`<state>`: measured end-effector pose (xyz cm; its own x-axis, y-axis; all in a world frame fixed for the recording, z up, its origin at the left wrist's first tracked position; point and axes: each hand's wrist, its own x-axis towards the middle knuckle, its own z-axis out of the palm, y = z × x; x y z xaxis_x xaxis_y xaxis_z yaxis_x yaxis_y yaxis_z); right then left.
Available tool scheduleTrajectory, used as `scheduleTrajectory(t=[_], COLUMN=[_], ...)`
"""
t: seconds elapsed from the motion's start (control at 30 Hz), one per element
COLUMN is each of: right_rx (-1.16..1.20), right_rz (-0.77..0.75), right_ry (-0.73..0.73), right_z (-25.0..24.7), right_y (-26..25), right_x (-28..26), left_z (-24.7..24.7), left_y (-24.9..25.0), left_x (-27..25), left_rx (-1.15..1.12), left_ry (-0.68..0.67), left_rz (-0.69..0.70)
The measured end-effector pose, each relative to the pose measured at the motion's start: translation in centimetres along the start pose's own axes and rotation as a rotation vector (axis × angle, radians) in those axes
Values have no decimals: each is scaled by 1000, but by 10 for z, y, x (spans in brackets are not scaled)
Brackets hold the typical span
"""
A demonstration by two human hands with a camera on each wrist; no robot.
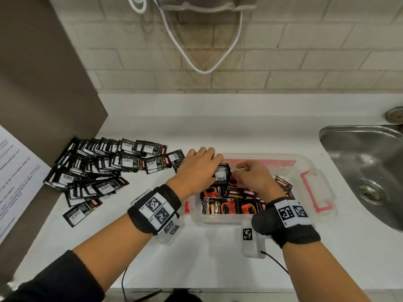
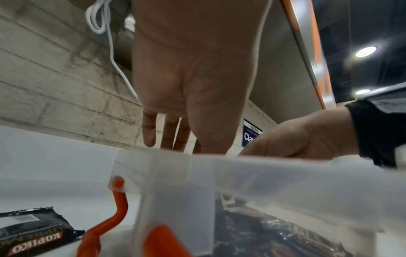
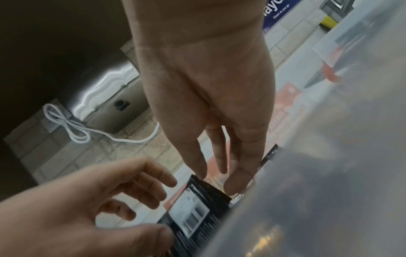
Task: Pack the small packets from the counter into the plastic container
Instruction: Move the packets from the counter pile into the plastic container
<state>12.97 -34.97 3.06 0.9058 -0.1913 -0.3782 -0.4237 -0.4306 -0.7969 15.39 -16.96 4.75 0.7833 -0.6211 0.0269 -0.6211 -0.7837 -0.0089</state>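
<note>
A: Where do the small black packets with white barcode labels (image 1: 96, 168) lie?

B: Most are spread in a loose heap on the white counter (image 1: 209, 253), left of the clear plastic container with orange-red latches (image 1: 314, 177). More packets already lie inside it, red cup prints facing up.

A: And the hands?

B: Both reach into the container's far left part. The left hand (image 1: 197, 171) has its thumb and fingers curled round an upright stack of black packets (image 1: 222, 175), barcode toward the camera. The right hand (image 1: 253, 174) comes from the right, fingers fairly straight, tips touching the stack's top edge in the right wrist view.

A: What else is nearby?

B: A steel sink (image 1: 370, 168) at the right, and a white cable (image 1: 207, 69) hanging on the tiled wall beyond.
</note>
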Motion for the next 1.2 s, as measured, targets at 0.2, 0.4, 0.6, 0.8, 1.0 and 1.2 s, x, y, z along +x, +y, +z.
scheduleTrajectory(t=[0.2,0.4,0.6,0.8,1.0,1.2], right_rx=[-7,46,-45,-254,-391,-445], right_rz=[-171,-417,-464,-448,-451,-510], right_ry=[81,-101,-363,-556,-613,-609], right_z=[-8,32,110,183,235,265], right_y=[-40,-104,-133,-131,-122,-110], right_x=[-20,-37,-36,-22,-4,1], left_z=[-6,-15,-18,6,33,45], left_y=[-16,-59,-139,-193,-202,-201], left_x=[-18,-56,-122,-179,-195,-190], left_rx=[-259,-505,-561,-545,-666,-795], left_ry=[172,402,501,215,166,250], left_rz=[-106,-306,-815,-1292,-1443,-1378])
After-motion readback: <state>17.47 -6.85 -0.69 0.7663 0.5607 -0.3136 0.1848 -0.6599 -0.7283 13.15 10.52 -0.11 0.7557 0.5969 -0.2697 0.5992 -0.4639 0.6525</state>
